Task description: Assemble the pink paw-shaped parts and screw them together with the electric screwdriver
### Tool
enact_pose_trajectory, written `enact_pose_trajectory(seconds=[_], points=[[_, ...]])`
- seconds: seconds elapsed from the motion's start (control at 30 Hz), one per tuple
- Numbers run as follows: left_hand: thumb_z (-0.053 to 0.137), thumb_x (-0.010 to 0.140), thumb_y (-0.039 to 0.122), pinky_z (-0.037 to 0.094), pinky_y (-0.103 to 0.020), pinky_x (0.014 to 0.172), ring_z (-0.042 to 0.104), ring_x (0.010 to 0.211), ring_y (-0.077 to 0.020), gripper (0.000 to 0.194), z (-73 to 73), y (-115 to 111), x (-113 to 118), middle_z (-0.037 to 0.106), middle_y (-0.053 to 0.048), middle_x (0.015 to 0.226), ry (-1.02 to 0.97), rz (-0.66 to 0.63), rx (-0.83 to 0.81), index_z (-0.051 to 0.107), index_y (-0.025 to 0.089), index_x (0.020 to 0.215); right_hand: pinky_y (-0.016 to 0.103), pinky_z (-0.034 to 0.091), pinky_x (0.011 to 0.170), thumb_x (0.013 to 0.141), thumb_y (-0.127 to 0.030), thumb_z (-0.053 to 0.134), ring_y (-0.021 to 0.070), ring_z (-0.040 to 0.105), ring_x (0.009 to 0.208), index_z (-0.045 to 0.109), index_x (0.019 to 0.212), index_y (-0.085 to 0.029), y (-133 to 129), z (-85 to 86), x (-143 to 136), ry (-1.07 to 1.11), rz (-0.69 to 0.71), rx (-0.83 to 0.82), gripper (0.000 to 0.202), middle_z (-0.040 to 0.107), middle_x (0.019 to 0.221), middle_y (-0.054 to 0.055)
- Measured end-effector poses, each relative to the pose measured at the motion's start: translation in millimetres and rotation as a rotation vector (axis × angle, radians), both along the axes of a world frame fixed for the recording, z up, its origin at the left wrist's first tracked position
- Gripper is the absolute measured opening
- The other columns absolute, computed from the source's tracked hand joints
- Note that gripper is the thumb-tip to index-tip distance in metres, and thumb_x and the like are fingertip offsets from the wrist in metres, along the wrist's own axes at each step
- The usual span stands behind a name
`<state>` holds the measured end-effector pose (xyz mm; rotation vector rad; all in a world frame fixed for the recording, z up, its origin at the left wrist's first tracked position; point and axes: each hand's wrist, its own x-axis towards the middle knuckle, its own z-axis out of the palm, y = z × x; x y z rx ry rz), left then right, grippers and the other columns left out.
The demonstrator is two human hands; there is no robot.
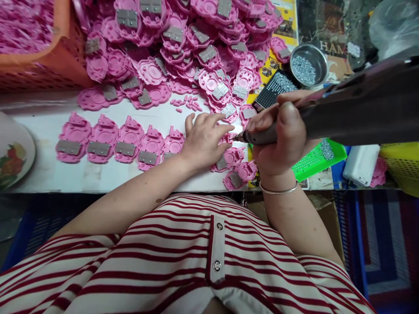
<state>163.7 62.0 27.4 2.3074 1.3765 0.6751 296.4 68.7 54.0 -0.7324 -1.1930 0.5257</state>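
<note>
- In the head view, seems to be in the middle of the work: brings the tip of a dark power screwdriver [353,109] to a pink casing [225,138], lying on the white tabletop [196,181] in front of the body.
- Holds the screwdriver with the right hand [283,139], clamped around its body with wrapped fingers.
- Rests the left hand [204,135] over the pink casing, palm down, with fingers spread; cannot tell whether pinched on it or only steadying it.
- As done: shows metal plates in the row of five pink casings [130,133] at the left, and in many of the heap of casings [209,52] behind.
- As left: judging by the heap, probably a lot; cannot tell whether finished or waiting, in the case of the row. Shows also loose pegs [193,104], and screws [303,69] in a metal bowl [322,65].
- In the row, points the knobbed ends away from the body, with long axes about front to back.
- In the pair of neighbouring casings [234,155], lies more sideways, with plates to the left.
- For the pink casing itself, mostly covered: cannot tell the direction surely; perhaps sideways, like the pair.
</note>
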Motion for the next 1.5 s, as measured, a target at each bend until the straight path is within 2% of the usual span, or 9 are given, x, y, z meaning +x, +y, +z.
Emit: enact_pose_trajectory(seconds=[0.13, 0.33, 0.47, 0.67, 0.93, 1.1, 1.23, 1.43, 1.5], points=[[0.067, 0.089, 0.037, 0.021, -0.060, 0.112, 0.045, 0.129, -0.0311, 0.012, 2.7, -2, -2, 0.061, 0.001, 0.138, -0.059, -0.012, 0.012, 0.077, 0.034, 0.095, 0.023, 0.043, 0.040, 0.086, -0.042, 0.062, 0.0077, 0.040, 0.038, 0.065, 0.090, -0.030, -7, 21.6, -2, 0.093, 0.058, 0.075, 0.013, 0.038, 0.051, -0.008], [0.071, 0.085, 0.041, 0.021, -0.059, 0.114, 0.046, 0.129, -0.0303, 0.014, 3.0, -4, -1, 0.063, 0.002, 0.136, -0.108, -0.047, -0.004, 0.077, 0.030, 0.078, 0.019, 0.042, 0.036, 0.084, -0.033, 0.060, 0.0064, 0.037, 0.033, 0.067, 0.082, -0.027, -10, 37.3, -1, 0.156, 0.161, 0.104, 0.010, 0.035, 0.047, -0.009], [0.072, 0.084, 0.043, 0.020, -0.060, 0.114, 0.046, 0.129, -0.0313, 0.016, 1.9, -4, 0, 0.064, 0.000, 0.135, -0.073, -0.070, 0.000, 0.076, 0.029, 0.079, 0.021, 0.040, 0.035, 0.084, -0.046, 0.062, 0.0073, 0.034, 0.031, 0.059, 0.081, -0.027, -11, 33.0, 2, 0.054, 0.072, 0.032, 0.019, 0.032, 0.045, -0.010], [0.073, 0.083, 0.043, 0.026, -0.057, 0.110, 0.049, 0.123, -0.0321, 0.033, -1.0, -3, -3, 0.067, -0.004, 0.128, -0.039, -0.021, -0.018, 0.071, 0.028, 0.112, 0.025, 0.045, 0.046, 0.087, -0.045, 0.058, 0.0085, 0.047, 0.043, 0.060, 0.093, -0.031, -17, 17.8, 4, -0.022, 0.041, -0.046, 0.016, 0.040, 0.054, -0.008], [0.069, 0.088, 0.039, 0.028, -0.053, 0.107, 0.048, 0.120, -0.0289, 0.016, -3.0, -2, -3, 0.068, 0.002, 0.125, -0.085, -0.016, -0.031, 0.077, 0.035, 0.101, 0.028, 0.047, 0.049, 0.090, -0.054, 0.051, 0.0101, 0.046, 0.043, 0.055, 0.095, -0.031, -13, 14.1, 0, -0.024, -0.075, -0.102, 0.024, 0.036, 0.055, -0.008], [0.073, 0.085, 0.040, 0.029, -0.054, 0.107, 0.048, 0.121, -0.0292, 0.009, -4.8, -1, -2, 0.068, 0.003, 0.127, -0.100, -0.027, -0.025, 0.078, 0.032, 0.082, 0.023, 0.039, 0.037, 0.083, -0.037, 0.062, 0.0078, 0.040, 0.035, 0.064, 0.085, -0.026, -13, 28.4, -2, 0.148, 0.106, 0.032, 0.012, 0.043, 0.048, -0.010], [0.074, 0.084, 0.039, 0.025, -0.055, 0.110, 0.048, 0.123, -0.0293, 0.011, -2.0, -2, -1, 0.067, 0.002, 0.128, -0.080, -0.054, 0.004, 0.077, 0.030, 0.079, 0.025, 0.039, 0.038, 0.081, -0.033, 0.067, 0.0081, 0.041, 0.035, 0.067, 0.081, -0.024, -15, 32.9, -2, 0.164, 0.149, -0.002, 0.009, 0.047, 0.048, -0.009], [0.070, 0.086, 0.039, 0.023, -0.057, 0.111, 0.046, 0.124, -0.0319, 0.032, 1.2, -3, -3, 0.065, -0.004, 0.130, 0.035, -0.042, 0.002, 0.070, 0.029, 0.116, 0.026, 0.046, 0.047, 0.081, -0.056, 0.063, 0.0097, 0.050, 0.044, 0.058, 0.091, -0.030, -18, 22.3, 0, -0.027, -0.015, -0.158, 0.028, 0.042, 0.054, -0.008], [0.069, 0.087, 0.040, 0.026, -0.056, 0.107, 0.047, 0.121, -0.0321, 0.032, 0.8, -3, -4, 0.067, -0.005, 0.126, 0.068, -0.046, -0.009, 0.070, 0.030, 0.118, 0.027, 0.046, 0.049, 0.082, -0.057, 0.061, 0.0096, 0.051, 0.046, 0.056, 0.094, -0.031, -17, 16.5, 1, -0.055, -0.012, -0.170, 0.030, 0.043, 0.057, -0.007]])
